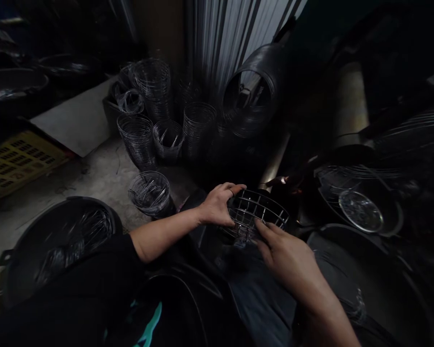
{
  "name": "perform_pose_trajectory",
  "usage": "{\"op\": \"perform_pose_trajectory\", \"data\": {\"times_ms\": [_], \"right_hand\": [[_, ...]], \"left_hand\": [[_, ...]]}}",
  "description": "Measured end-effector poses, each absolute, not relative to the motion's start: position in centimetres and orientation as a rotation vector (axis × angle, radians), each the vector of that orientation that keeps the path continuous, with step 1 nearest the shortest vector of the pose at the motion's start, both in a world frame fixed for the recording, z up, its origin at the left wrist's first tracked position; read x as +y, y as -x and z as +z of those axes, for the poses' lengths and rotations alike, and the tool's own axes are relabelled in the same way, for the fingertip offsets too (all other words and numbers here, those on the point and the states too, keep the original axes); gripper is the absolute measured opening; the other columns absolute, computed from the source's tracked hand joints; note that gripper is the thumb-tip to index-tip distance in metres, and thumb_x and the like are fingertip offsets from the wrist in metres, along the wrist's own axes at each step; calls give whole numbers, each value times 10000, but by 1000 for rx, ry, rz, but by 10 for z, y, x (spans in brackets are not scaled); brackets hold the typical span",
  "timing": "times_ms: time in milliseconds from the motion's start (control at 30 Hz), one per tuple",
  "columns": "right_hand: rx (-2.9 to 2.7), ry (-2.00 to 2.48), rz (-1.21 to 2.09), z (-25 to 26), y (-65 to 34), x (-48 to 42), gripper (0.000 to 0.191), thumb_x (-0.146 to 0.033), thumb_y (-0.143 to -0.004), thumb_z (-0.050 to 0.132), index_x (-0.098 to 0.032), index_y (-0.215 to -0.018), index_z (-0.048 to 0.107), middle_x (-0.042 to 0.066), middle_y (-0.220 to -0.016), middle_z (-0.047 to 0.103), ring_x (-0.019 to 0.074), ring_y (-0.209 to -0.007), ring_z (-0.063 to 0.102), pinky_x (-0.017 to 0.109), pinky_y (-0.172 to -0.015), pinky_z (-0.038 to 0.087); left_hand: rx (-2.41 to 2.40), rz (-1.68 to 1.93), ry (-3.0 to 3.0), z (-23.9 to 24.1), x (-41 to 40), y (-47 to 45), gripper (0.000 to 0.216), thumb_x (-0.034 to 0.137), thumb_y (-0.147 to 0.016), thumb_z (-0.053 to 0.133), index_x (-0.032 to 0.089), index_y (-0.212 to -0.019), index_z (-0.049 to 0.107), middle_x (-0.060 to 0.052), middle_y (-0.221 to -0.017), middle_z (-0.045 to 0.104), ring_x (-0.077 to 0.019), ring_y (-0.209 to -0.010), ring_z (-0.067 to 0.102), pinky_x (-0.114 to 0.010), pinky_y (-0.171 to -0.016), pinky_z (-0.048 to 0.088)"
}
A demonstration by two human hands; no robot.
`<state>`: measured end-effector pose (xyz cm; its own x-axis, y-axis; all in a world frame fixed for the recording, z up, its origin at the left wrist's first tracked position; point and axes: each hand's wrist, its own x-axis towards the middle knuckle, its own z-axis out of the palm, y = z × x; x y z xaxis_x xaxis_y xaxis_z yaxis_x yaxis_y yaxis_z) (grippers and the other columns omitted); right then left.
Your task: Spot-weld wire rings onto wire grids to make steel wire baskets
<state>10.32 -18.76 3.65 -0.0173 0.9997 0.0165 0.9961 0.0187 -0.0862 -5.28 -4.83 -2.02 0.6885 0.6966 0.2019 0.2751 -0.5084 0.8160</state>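
A small round wire cage (255, 214), made of crossed metal wires, sits low in the middle of the dim scene. My left hand (217, 205) curls round its left rim, thumb over the top. My right hand (287, 255) comes in from the lower right and its fingertips pinch the cage's near edge. Both hands grip the same cage, over my lap.
Stacks of wire rings (155, 125) stand on the concrete floor ahead, with a large coil of dark wire (255, 91) behind. A black tub (58, 241) holding wires sits at left, a yellow crate (18, 161) at far left, and wire guards (361, 202) at right.
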Motion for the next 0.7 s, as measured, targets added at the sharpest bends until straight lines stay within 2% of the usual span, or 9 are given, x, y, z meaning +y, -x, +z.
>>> {"op": "perform_pose_trajectory", "data": {"times_ms": [100, 200, 300, 467, 600, 700], "right_hand": [[-2263, 2093, -147, 31, -108, -192, 328, -156, -857, 493, -180, -1120, 688, 70, -910, 732, 206, -735, 687, 324, -637, 462], [-2253, 1820, -279, 28, -120, -189, 275, -183, -897, 476, -179, -1037, 712, 37, -784, 721, 153, -672, 664, 289, -621, 417], [-2211, 1654, -308, 26, -133, -183, 263, -209, -913, 471, -164, -1009, 713, 38, -771, 715, 134, -647, 643, 273, -642, 416], [-2131, 1702, -268, 27, -143, -173, 275, -184, -910, 451, -153, -995, 711, 47, -757, 704, 145, -649, 632, 287, -652, 409], [-2154, 1741, -207, 31, -145, -169, 276, -197, -916, 446, -177, -980, 714, 39, -779, 710, 148, -662, 633, 283, -647, 407], [-2120, 1720, -304, 31, -144, -167, 259, -190, -910, 467, -158, -977, 715, 52, -786, 710, 151, -667, 629, 279, -650, 416]], "left_hand": [[742, 690, -2069, -20, -46, 48, 930, 401, -461, 827, 210, -1314, 509, -85, -1201, 544, -258, -1070, 567, -419, -987, 474], [736, 688, -2019, -16, -43, 43, 947, 414, -446, 840, 222, -1312, 508, -79, -1204, 541, -255, -1082, 565, -410, -995, 471], [730, 692, -1980, -13, -38, 37, 995, 387, -405, 860, 224, -1319, 501, -76, -1212, 533, -258, -1102, 560, -394, -1013, 460], [750, 750, -1988, -11, -31, 28, 980, 303, -418, 845, 236, -1328, 488, -62, -1217, 526, -261, -1120, 548, -387, -1025, 448], [769, 781, -1991, -10, -30, 26, 979, 340, -428, 848, 224, -1331, 487, -73, -1221, 524, -264, -1117, 546, -386, -1024, 445], [778, 774, -1961, -11, -28, 24, 1003, 360, -415, 855, 208, -1334, 484, -78, -1232, 520, -263, -1121, 547, -385, -1026, 446]]}}
